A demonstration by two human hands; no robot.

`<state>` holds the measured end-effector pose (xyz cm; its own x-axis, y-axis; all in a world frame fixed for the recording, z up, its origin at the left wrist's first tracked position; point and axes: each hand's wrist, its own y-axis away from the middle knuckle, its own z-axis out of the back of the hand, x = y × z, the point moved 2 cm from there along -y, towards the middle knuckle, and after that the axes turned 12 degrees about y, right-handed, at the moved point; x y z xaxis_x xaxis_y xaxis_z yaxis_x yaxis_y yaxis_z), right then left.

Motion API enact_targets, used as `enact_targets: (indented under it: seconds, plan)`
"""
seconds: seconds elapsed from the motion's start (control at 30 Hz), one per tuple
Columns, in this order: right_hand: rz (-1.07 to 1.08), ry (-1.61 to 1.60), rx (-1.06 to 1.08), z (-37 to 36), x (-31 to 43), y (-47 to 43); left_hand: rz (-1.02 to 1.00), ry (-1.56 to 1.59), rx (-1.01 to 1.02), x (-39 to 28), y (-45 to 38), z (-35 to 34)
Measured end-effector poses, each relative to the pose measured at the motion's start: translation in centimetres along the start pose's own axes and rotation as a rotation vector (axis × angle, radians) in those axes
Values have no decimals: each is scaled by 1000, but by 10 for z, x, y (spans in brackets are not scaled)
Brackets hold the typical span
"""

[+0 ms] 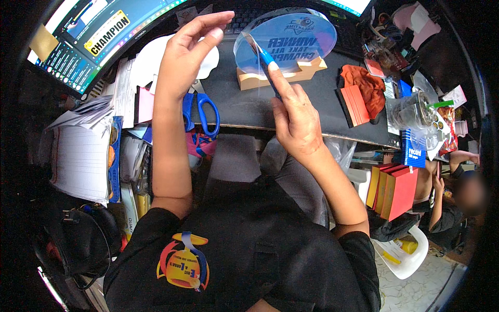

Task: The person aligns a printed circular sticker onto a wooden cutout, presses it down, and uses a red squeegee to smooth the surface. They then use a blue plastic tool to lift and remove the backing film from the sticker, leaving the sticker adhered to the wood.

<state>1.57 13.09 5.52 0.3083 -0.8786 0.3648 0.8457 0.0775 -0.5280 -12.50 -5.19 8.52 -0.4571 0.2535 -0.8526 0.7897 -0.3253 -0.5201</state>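
My right hand (298, 117) grips a blue-handled cutter knife (266, 58), its index finger laid along the top and its blade tip at the left edge of a round clear plaque (286, 43). The plaque bears printed writing and stands upright in a light wooden base (282, 78) on the black desk top. To the left of the plaque, my left hand (191, 48) is raised with curved fingers, thumb near the index finger, apparently holding nothing. Blue-handled scissors (208, 113) lie below it, beside white sheet pieces (146, 64).
An orange squeegee (354, 106) and orange cloth (364, 87) lie at the right of the desk, near a clear plastic cup (413, 109). Monitors and a keyboard (241, 17) stand behind. Papers (80, 156) are stacked at left, red boxes (401, 191) at right. Another person sits at far right.
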Motion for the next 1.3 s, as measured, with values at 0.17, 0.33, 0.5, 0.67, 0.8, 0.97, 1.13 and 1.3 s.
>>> enact_targets:
  seconds: [0.17,0.33,0.5,0.67,0.8,0.97,1.13,1.3]
  plan:
    - [-6,-42,-26,0,3,-1,-283,-278,75,-18,3,-7]
    - [18,-67,-98,1,4,-5,-424,-546,117,-37,10,-21]
    - [17,-68,-96,3,5,-11,-417,-563,72,-40,12,-28]
    - [48,-76,-153,2,2,-8,-381,-550,24,-37,13,-26]
    - [-5,-141,-181,0,-6,-3,-370,-503,16,-33,13,-21]
    - [-387,-407,-359,13,-26,-5,-399,-502,19,-31,16,-24]
    - [-504,-664,-451,32,-40,-14,-564,-832,-19,-27,24,-67]
    - [-552,-694,-414,33,-44,-14,-578,-811,-56,-31,28,-67]
